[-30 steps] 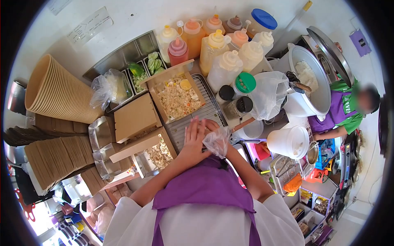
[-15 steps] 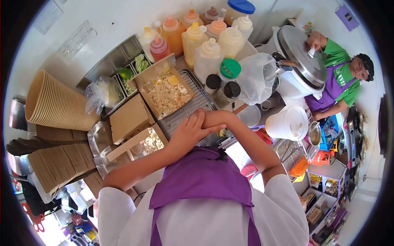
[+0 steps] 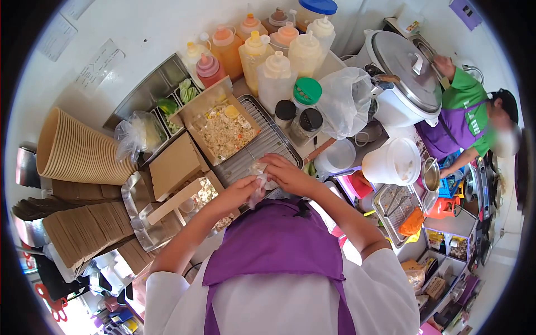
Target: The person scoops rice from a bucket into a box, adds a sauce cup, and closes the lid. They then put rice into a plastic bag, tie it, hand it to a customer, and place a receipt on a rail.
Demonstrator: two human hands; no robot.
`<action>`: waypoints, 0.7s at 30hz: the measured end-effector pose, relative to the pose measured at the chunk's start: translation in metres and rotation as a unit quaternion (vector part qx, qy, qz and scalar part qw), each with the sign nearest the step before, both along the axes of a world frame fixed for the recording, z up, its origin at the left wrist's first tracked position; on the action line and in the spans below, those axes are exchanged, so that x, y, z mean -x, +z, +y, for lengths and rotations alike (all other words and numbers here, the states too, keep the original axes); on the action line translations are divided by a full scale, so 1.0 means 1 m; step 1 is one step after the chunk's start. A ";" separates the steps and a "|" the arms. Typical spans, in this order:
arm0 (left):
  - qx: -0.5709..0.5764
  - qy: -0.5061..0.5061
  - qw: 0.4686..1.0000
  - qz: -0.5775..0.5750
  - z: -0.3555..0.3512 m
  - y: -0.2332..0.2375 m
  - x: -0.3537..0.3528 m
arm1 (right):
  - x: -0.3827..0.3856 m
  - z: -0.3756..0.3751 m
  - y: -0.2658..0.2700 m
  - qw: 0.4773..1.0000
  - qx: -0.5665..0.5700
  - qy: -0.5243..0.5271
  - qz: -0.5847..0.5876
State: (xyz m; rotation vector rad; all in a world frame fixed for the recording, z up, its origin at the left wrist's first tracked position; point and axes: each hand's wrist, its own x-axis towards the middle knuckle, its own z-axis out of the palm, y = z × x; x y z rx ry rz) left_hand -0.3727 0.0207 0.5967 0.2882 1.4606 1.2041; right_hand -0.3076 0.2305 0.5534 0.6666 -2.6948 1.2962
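My left hand (image 3: 241,191) and my right hand (image 3: 283,174) meet in front of the purple apron, both closed on a crumpled piece of thin clear plastic (image 3: 257,184). The plastic is bunched between the fingers, its shape partly hidden. Just beyond them lies a wire rack (image 3: 279,135) over a metal tray. An open cardboard box (image 3: 194,124) of fried rice (image 3: 220,137) rests at the rack's left side. Nearer my left forearm stands another box (image 3: 173,205) with rice, and a closed-looking cardboard box (image 3: 177,167) sits between the two.
Squeeze bottles (image 3: 277,75) and shakers (image 3: 309,123) line the back. Stacked paper bowls (image 3: 78,148) and folded cartons (image 3: 84,229) stand left. Right are a large lidded cooker (image 3: 385,84), a white tub (image 3: 391,162) and a co-worker in a green shirt (image 3: 466,100).
My hands have come out of their overlapped position, left over right wrist, and now hold clear plastic between them. The co-worker's hand has moved off the cooker lid's handle, and their head has turned.
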 end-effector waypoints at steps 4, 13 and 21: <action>-0.184 -0.038 0.964 0.189 0.010 0.010 -0.020 | -0.002 -0.008 -0.011 0.999 -0.001 -0.039 0.011; 0.034 -0.107 0.685 0.720 0.020 -0.037 -0.001 | -0.004 -0.010 -0.011 0.993 -0.071 -0.059 0.069; 0.033 -0.075 0.675 0.733 0.032 -0.057 -0.001 | -0.003 -0.009 -0.024 0.992 -0.051 -0.077 0.080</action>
